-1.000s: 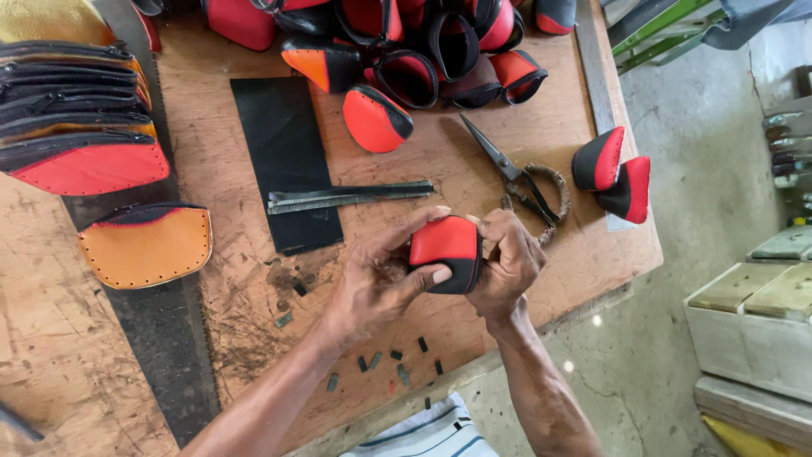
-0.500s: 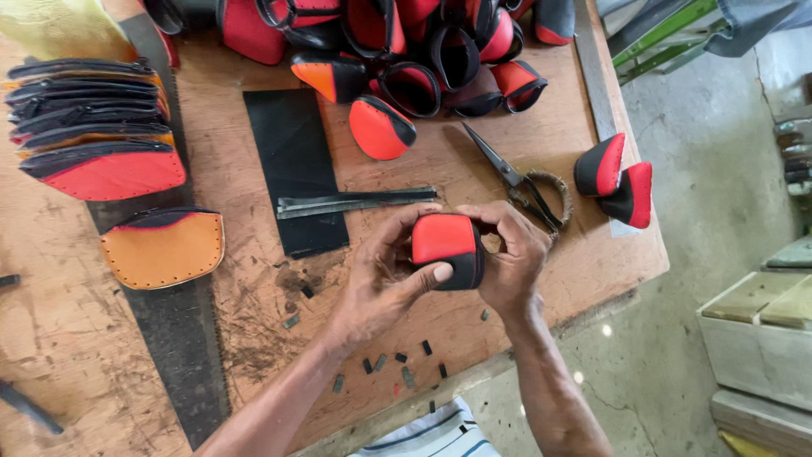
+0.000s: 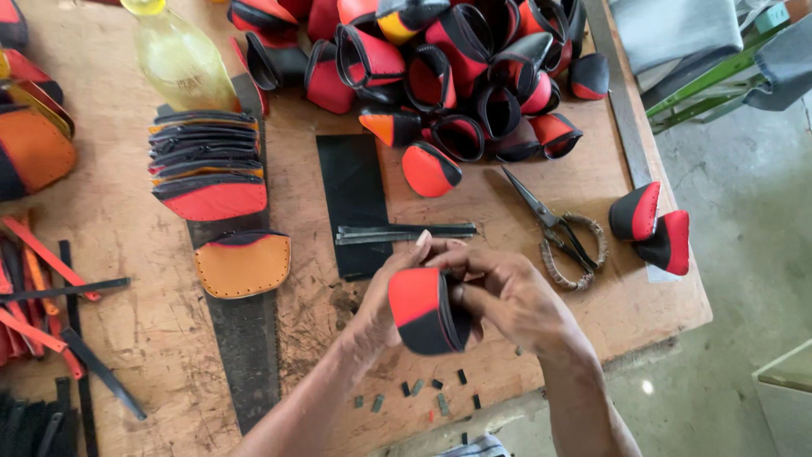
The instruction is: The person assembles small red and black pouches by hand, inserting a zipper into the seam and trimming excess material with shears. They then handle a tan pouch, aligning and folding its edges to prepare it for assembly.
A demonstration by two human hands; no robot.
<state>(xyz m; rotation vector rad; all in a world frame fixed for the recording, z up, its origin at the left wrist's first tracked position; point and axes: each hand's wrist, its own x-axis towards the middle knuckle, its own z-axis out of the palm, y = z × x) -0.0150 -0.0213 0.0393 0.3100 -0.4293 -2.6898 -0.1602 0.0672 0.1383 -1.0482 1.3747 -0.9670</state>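
One red-and-black toe cap (image 3: pixel 425 311) in my hands, many already shaped
Both hands' fingers (image 3: pixel 474 269) closed on it; finished pile (image 3: pixel 440 76) ahead, flat pieces (image 3: pixel 207 161) wait on bench (image 3: pixel 152 330)

A worn wooden table (image 3: pixel 152 338) fills most of the view, its top scuffed and stained (darkest near the middle). Right of it lies a grey concrete floor (image 3: pixel 744 254), cracked and dusty, with one small bright spot of light. A green metal frame (image 3: pixel 702 80) stands at the upper right, grey cloth (image 3: pixel 668 30) draped over it.
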